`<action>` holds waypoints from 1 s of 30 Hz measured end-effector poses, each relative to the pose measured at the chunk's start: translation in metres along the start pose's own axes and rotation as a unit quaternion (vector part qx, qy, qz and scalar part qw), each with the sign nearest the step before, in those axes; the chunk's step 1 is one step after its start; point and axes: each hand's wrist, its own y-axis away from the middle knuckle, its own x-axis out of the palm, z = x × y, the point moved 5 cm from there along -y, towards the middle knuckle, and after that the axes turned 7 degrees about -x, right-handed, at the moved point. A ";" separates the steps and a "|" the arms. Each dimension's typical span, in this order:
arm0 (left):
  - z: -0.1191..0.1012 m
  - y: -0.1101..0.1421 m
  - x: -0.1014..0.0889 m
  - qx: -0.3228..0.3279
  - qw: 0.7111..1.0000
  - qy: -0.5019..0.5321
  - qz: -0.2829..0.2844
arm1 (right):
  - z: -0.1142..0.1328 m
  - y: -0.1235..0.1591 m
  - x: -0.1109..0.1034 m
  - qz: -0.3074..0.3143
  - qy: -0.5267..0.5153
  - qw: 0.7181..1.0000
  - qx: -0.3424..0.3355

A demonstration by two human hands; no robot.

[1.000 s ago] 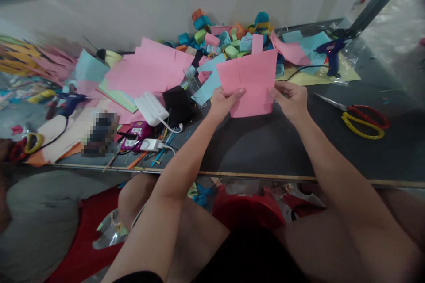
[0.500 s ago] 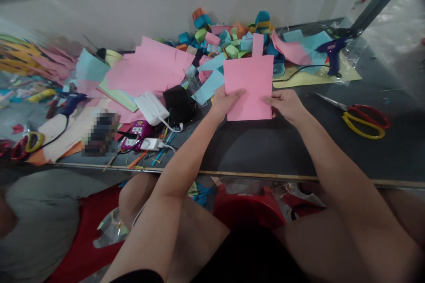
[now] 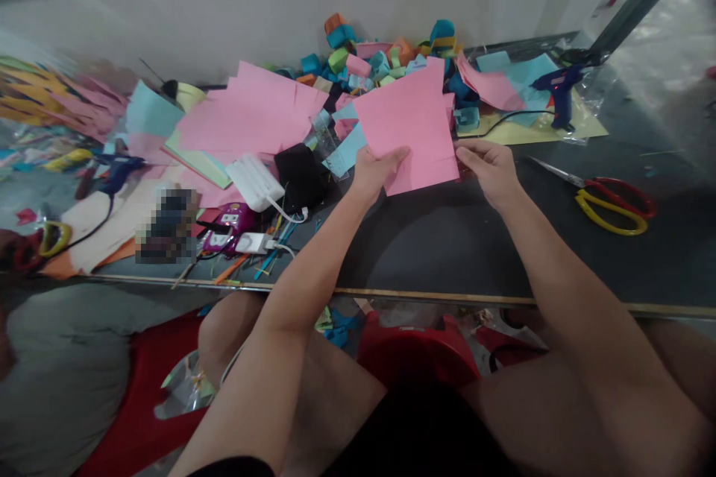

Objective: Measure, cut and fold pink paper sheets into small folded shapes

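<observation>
A pink sheet of paper [image 3: 407, 118] is held up above the dark table, tilted so its right side sits higher. My left hand [image 3: 374, 173] grips its lower left edge, thumb flat across the front and fingers hidden behind. At the lower right edge, my right hand [image 3: 493, 170] pinches the sheet between thumb and forefinger. A short crease or slit line shows near that corner; I cannot tell which. Scissors [image 3: 609, 201] with one red and one yellow handle lie to the right of my right hand, blades pointing left.
Behind the sheet is a heap of small coloured paper pieces [image 3: 358, 63]. A blue glue gun [image 3: 562, 97] rests at the back right. Pink sheets [image 3: 240, 119], a white power bank [image 3: 256, 182] and a purple power strip [image 3: 232, 223] lie left. Another person's leg [image 3: 67, 358] is at lower left.
The pink sheet has turned counter-clockwise, its upper edge now sloping up to the right. My right hand has shifted slightly right, from the sheet's front to its edge.
</observation>
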 end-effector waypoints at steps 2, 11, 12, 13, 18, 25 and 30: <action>-0.003 0.002 0.000 0.008 1.000 -0.003 -0.011 | 0.003 0.002 0.005 0.022 -0.023 0.999 0.008; -0.006 0.004 0.003 0.033 0.999 -0.009 0.006 | 0.012 0.006 0.012 0.033 0.000 0.999 -0.043; -0.005 0.003 0.003 0.037 0.999 -0.014 0.010 | 0.014 0.006 0.013 0.024 0.003 0.998 -0.057; -0.004 0.003 0.002 0.041 0.999 -0.018 0.013 | 0.016 0.006 0.013 0.012 0.010 0.997 -0.069; -0.002 0.003 0.001 0.056 0.998 -0.029 0.019 | 0.017 0.008 0.014 -0.035 0.048 0.993 -0.099; -0.004 0.002 0.000 0.053 0.999 0.003 -0.011 | 0.007 0.007 0.007 -0.013 0.055 0.994 -0.091; -0.008 0.004 -0.001 0.036 0.999 -0.010 -0.024 | 0.026 0.013 0.002 -0.004 0.194 0.961 -0.199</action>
